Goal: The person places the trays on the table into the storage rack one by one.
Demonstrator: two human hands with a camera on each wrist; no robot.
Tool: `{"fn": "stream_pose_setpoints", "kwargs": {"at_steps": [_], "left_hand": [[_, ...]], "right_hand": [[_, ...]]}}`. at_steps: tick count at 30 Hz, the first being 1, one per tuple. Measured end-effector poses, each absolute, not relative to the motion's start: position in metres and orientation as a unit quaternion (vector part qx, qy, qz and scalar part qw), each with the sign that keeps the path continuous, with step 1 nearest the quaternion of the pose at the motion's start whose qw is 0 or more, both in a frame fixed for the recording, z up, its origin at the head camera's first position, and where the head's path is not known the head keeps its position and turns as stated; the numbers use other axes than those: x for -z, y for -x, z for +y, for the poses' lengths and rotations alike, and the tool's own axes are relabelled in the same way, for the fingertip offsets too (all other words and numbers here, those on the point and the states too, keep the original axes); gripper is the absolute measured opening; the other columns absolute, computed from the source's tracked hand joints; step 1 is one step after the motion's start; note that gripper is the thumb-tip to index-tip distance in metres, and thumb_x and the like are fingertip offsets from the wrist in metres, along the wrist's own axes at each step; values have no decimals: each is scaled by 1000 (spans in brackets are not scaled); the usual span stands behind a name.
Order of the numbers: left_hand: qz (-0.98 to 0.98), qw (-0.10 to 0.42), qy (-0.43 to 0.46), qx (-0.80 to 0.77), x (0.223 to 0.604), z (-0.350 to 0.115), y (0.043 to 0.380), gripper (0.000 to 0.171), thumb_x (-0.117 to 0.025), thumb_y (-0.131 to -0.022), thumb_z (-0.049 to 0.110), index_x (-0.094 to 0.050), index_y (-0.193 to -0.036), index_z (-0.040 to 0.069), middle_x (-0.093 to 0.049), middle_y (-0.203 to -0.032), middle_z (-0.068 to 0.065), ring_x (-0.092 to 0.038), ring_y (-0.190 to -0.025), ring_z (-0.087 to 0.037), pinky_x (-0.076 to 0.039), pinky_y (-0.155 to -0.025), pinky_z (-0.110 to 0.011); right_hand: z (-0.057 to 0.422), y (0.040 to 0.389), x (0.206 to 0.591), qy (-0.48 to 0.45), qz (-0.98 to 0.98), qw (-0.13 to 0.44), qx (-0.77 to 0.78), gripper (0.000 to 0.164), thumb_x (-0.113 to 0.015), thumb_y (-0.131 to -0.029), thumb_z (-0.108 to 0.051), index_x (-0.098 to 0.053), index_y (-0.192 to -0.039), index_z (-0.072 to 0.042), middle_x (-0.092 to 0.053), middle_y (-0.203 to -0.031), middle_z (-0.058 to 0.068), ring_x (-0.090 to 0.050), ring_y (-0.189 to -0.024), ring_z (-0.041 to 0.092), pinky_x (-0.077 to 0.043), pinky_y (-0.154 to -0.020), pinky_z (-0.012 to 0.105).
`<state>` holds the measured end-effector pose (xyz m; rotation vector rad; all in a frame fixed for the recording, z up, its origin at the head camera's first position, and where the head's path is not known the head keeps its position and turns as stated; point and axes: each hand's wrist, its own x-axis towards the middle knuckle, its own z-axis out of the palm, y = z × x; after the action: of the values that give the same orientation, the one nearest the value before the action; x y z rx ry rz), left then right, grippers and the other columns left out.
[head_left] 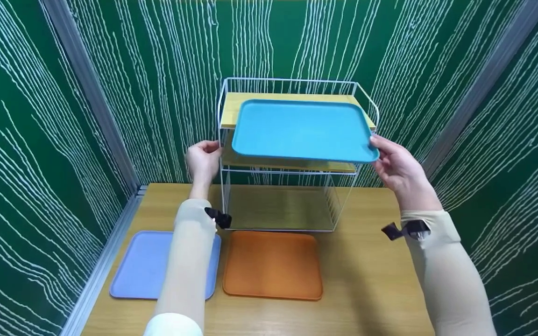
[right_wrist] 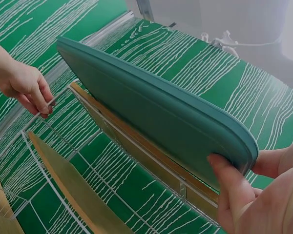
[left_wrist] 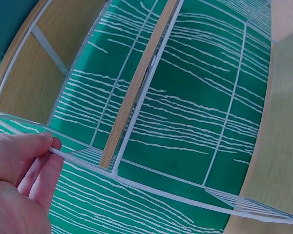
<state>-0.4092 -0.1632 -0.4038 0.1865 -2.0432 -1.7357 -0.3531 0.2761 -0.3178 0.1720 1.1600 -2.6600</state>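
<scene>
A blue rectangular tray is tilted at the top level of a white wire rack with wooden shelves. My right hand pinches the tray's near right corner, thumb on one face and fingers on the other, as the right wrist view shows. My left hand pinches the rack's left front upright between thumb and fingers, a little below the top shelf. In the right wrist view the tray's underside faces the camera, over the front edge of the top shelf.
On the wooden table before the rack lie a lavender tray, partly hidden by my left forearm, and an orange tray. Green walls with white wavy lines stand behind and at both sides, with grey metal posts at the corners.
</scene>
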Motion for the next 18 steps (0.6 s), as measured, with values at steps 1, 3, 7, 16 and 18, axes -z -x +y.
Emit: {"fn": "stream_pose_setpoints", "kwargs": {"at_steps": [1, 3, 7, 16, 18], "left_hand": [[-741, 226, -65, 629, 404, -163, 409, 13, -72, -103, 6, -80, -114, 4, -75, -111, -11, -70, -104, -24, -60, -96, -35], [-740, 233, -57, 629, 405, -164, 408, 13, -72, -103, 6, -80, -113, 4, -76, -111, -13, -70, -103, -24, -60, -95, -36], [-734, 249, -44, 630, 406, -164, 408, 12, -73, -102, 5, -79, -111, 2, -76, -111, -16, -70, -101, -25, -60, -92, -36], [-741, 248, -61, 621, 407, -163, 409, 10, -75, -101, 7, -80, -110, 6, -76, -109, -10, -71, -100, -22, -61, -91, -33], [-741, 247, -63, 622, 408, -162, 409, 11, -76, -101, 7, -81, -110, 6, -76, -109, -10, -71, -100, -22, -61, -91, -34]], "right_hand": [[275, 356, 315, -65, 393, 118, 910, 9, -71, -101, 1, -76, -109, -1, -77, -97, 17, -80, -81, 26, -63, -76, 26], [272, 362, 310, -80, 384, 122, 912, 11, -72, -101, 2, -73, -111, -1, -77, -98, 18, -80, -82, 27, -62, -77, 26], [265, 378, 298, -108, 371, 126, 914, 20, -74, -99, 2, -65, -117, -2, -75, -99, 19, -80, -83, 29, -62, -78, 25], [255, 406, 285, -150, 418, 96, 891, 28, -76, -99, -4, -59, -121, -5, -75, -92, 19, -79, -75, 24, -61, -62, 22], [253, 409, 285, -147, 428, 89, 887, 25, -75, -101, -6, -58, -119, -4, -74, -89, 18, -78, -73, 22, -61, -60, 21]]}}
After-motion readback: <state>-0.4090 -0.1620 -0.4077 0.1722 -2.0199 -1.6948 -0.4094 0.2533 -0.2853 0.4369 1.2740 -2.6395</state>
